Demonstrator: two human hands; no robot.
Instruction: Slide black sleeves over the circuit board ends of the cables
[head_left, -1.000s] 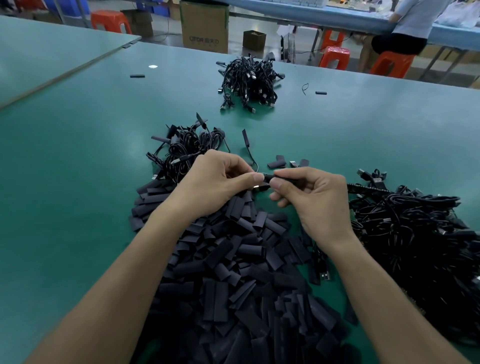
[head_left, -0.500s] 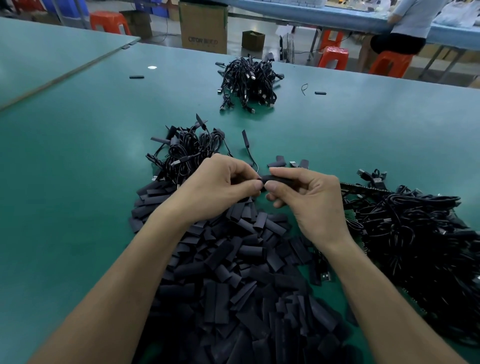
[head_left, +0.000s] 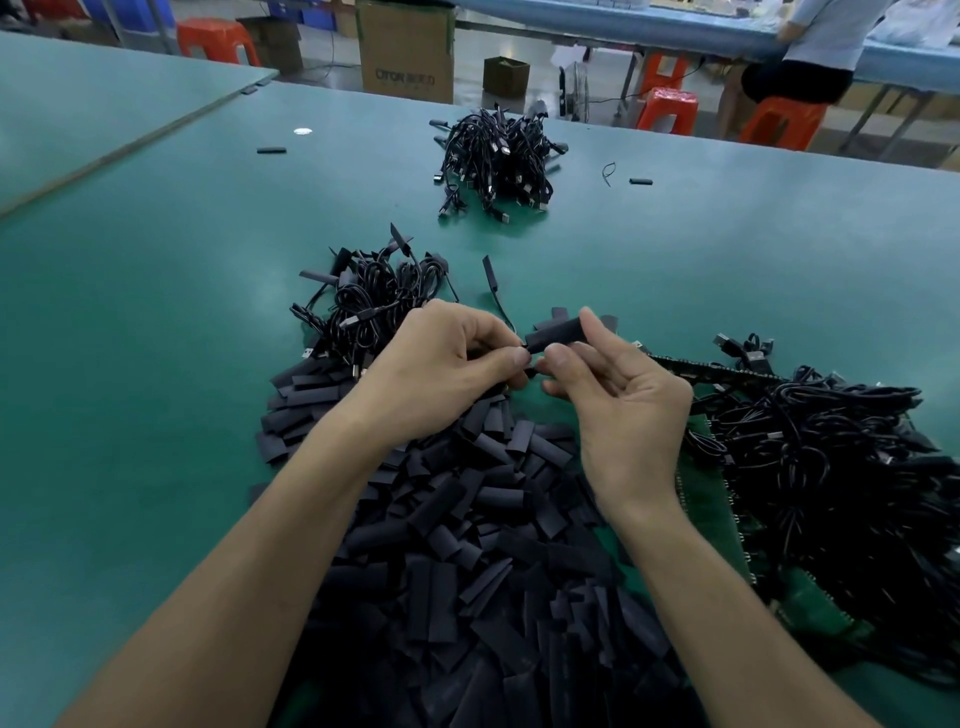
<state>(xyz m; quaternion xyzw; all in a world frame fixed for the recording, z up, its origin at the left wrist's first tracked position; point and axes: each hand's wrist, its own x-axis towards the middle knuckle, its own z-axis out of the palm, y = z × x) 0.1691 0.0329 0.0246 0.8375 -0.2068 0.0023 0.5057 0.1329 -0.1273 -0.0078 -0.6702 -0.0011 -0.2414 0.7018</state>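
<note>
The right hand (head_left: 618, 400) holds one black sleeve (head_left: 556, 335) between thumb and fingers, above the green table (head_left: 156, 364). The left hand (head_left: 441, 369) pinches the end of a thin cable (head_left: 501, 310) at the mouth of this sleeve; the circuit board is hidden by the fingertips. Under both hands lies a big pile of sleeves (head_left: 467, 545). A heap of cables (head_left: 831, 457) is at the right

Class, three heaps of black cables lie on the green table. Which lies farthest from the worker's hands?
The tangled black cable heap near the table's far edge; the other two lie beside the left hand and right hand.
</note>
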